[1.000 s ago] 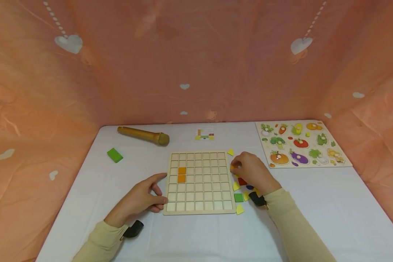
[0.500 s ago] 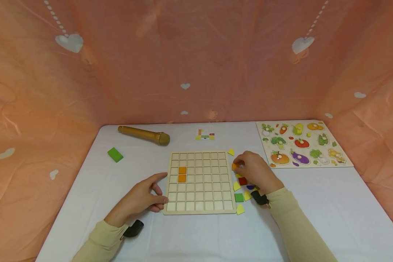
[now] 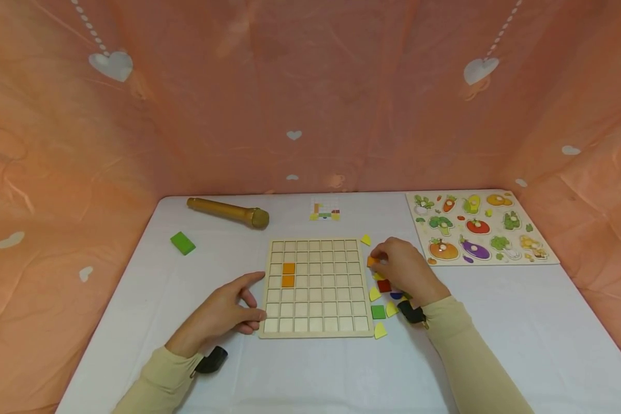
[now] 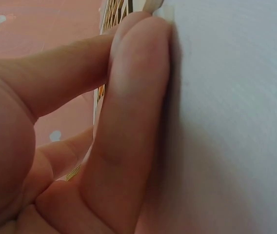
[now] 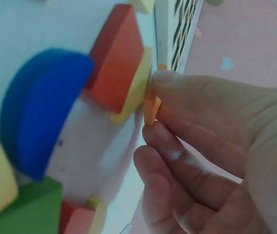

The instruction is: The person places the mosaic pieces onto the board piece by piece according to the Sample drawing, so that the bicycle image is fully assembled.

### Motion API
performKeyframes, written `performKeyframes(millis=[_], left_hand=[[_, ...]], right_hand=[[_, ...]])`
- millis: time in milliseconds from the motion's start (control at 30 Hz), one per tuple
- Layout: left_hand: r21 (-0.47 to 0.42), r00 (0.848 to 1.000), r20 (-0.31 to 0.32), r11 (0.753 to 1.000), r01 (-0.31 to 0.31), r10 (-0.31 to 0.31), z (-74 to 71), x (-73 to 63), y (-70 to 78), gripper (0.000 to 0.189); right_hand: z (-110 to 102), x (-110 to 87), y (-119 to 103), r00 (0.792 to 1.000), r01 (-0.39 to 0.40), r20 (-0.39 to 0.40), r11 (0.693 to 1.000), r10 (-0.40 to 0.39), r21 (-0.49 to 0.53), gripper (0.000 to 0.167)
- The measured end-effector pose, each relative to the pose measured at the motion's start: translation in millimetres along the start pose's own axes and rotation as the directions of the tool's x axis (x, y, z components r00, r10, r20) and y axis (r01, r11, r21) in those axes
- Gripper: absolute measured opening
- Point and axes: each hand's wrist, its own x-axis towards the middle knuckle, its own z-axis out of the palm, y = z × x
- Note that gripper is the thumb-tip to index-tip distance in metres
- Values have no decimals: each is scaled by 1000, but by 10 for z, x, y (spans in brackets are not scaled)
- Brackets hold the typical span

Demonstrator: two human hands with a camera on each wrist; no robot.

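My left hand rests against the left edge of a pale wooden grid board. Its index finger and thumb touch the frame. In the left wrist view, the fingers hide most of the board. Two orange square tiles fill neighbouring cells in the board's second column. Just off the board's right edge, my right hand pinches an orange tile between thumb and fingers. Close by lie a red block, a blue half-round block, a green tile and several yellow pieces.
A small pattern card lies behind the board. A gold microphone and a green block are at the left. A vegetable peg puzzle sits at the back right. Peach curtains enclose the white table.
My right hand has shifted slightly away from the board with the orange tile, more of which shows now. The left hand stays at the board's edge.
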Motion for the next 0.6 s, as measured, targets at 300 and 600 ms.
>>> performKeyframes(millis=[300,600], left_hand=[[0,1000,6,1000,-7,7,-13,-3,-11,91],[-11,1000,-6,1000,10,-10,-3,-11,-3,91]], right_hand=[[28,-58,-153,996,85,-28,996,-85,7,22],[257,-36,-552,973,231,-20,973,-231,-25,19]])
